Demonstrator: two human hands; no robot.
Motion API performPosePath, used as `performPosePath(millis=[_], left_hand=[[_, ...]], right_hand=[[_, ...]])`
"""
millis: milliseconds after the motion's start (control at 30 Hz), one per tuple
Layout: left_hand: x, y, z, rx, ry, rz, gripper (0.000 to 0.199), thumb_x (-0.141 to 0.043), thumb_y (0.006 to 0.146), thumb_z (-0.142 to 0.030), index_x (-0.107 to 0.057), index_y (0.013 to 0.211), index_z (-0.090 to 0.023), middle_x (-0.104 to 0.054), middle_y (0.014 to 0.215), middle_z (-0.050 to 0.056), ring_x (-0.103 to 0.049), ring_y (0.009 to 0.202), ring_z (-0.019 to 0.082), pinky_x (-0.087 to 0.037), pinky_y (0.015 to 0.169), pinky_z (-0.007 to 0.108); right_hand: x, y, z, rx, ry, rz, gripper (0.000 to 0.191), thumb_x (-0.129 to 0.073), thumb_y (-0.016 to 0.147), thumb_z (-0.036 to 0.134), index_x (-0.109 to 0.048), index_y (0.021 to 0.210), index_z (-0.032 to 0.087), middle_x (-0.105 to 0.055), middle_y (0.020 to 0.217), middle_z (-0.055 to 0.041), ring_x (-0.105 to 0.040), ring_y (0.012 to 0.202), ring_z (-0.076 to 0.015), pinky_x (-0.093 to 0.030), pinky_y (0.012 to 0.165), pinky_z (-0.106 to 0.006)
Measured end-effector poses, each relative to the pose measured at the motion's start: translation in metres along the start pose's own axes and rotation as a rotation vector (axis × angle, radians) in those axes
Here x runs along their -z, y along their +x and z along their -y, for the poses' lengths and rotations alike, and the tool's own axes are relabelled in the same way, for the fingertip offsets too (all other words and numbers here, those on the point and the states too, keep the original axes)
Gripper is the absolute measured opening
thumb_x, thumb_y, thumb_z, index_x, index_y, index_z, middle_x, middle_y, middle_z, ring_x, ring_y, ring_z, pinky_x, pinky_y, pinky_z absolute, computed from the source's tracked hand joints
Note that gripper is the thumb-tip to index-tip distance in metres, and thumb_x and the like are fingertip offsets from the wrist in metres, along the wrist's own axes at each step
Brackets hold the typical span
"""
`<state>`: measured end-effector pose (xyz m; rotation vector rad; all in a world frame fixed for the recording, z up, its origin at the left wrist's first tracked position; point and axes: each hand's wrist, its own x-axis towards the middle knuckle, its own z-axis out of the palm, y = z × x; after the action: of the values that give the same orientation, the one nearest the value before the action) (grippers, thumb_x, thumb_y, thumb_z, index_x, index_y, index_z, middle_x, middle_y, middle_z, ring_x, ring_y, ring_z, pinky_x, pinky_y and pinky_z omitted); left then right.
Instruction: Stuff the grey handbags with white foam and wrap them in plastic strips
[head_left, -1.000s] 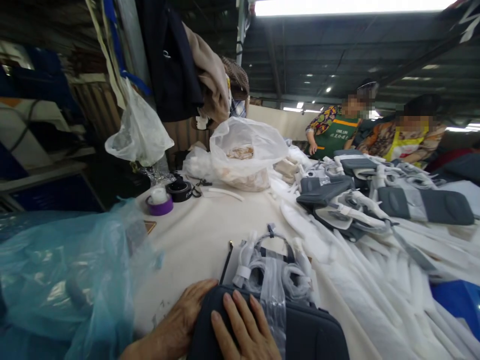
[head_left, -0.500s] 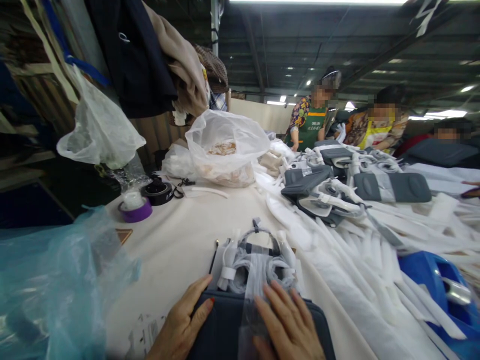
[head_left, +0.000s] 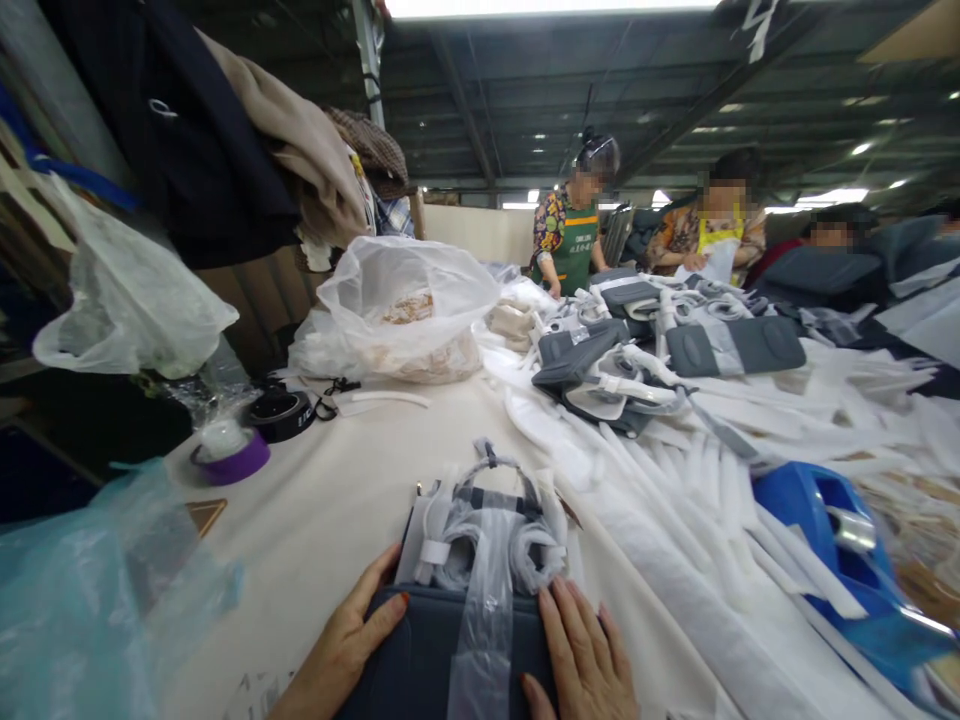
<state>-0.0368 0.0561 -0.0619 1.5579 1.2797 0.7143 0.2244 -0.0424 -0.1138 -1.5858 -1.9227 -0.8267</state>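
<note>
A dark blue-grey handbag (head_left: 420,650) lies before me at the bottom centre. A strip of clear tape (head_left: 480,620) runs over its front and top. White-wrapped coiled straps (head_left: 457,560) and a wrapped handle (head_left: 495,470) stick out at its far edge. Around the bag's left side is my left hand (head_left: 349,630), its thumb on the front and fingers over the edge. My right hand (head_left: 585,650) rests on the bag's right side with fingers stretched out, the thumb on the front panel.
Several wrapped grey bags (head_left: 735,345) are piled at right, beside white foam strips (head_left: 697,500). A blue tape dispenser (head_left: 817,530) stands further right. At left are a purple tape roll (head_left: 231,460), a black roll (head_left: 277,412) and blue plastic film (head_left: 75,600). Co-workers (head_left: 574,240) stand behind.
My right hand has slid from the tape in the middle to the bag's right side. My left hand keeps its hold. The whole view has shifted to the right.
</note>
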Motion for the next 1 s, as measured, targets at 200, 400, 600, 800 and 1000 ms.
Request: performPosePath(millis=[200, 400, 600, 800, 1000], left_hand=[[-0.002, 0.012, -0.003, 0.151, -0.19, -0.105, 0.085, -0.066, 0.062, -0.065, -0.049, 0.127, -0.013, -0.053, 0.131, 0.018, -0.045, 0.125, 0.032, -0.037, 0.105, 0.041], [-0.006, 0.017, -0.03, 0.346, -0.116, -0.165, 0.096, -0.069, 0.052, -0.069, -0.049, 0.121, -0.006, -0.06, 0.116, 0.023, -0.063, 0.1, 0.034, -0.05, 0.087, 0.041], [-0.007, 0.014, -0.05, 0.47, -0.026, -0.071, 0.068, -0.069, 0.054, -0.066, -0.061, 0.092, -0.01, -0.071, 0.079, 0.013, -0.068, 0.078, 0.032, -0.053, 0.066, 0.036], [-0.007, 0.02, -0.04, 0.355, 0.148, -0.082, 0.052, -0.069, 0.052, -0.067, -0.058, 0.057, -0.016, -0.064, 0.055, 0.007, -0.064, 0.061, 0.027, -0.046, 0.053, 0.031], [-0.007, 0.02, -0.029, 0.295, 0.117, -0.09, 0.048, -0.073, 0.048, -0.062, -0.048, 0.047, -0.021, -0.053, 0.045, -0.001, -0.059, 0.052, 0.023, -0.047, 0.05, 0.03]], right_hand=[[0.005, 0.0, -0.003, 0.021, 0.006, 0.012, 0.067, -0.047, 0.085, 0.042, -0.031, 0.142, 0.01, -0.059, 0.125, -0.013, -0.056, 0.112, -0.0287, -0.04, 0.092, -0.041], [0.007, 0.003, 0.001, 0.015, -0.021, -0.01, 0.06, -0.048, 0.084, 0.04, -0.042, 0.135, 0.009, -0.057, 0.128, -0.0133, -0.052, 0.116, -0.0289, -0.038, 0.094, -0.043], [0.011, 0.003, 0.003, -0.036, 0.031, 0.019, 0.06, -0.051, 0.081, 0.034, -0.042, 0.135, 0.01, -0.054, 0.132, -0.0126, -0.049, 0.12, -0.0287, -0.04, 0.095, -0.043], [0.004, 0.0, 0.008, -0.055, 0.052, 0.002, 0.061, -0.053, 0.077, 0.035, -0.046, 0.132, 0.011, -0.055, 0.131, -0.0126, -0.049, 0.119, -0.0293, -0.04, 0.096, -0.043], [-0.003, 0.004, 0.013, -0.139, 0.068, -0.124, 0.052, -0.05, 0.08, 0.04, -0.055, 0.123, 0.013, -0.062, 0.122, -0.0118, -0.053, 0.115, -0.0284, -0.037, 0.099, -0.044]])
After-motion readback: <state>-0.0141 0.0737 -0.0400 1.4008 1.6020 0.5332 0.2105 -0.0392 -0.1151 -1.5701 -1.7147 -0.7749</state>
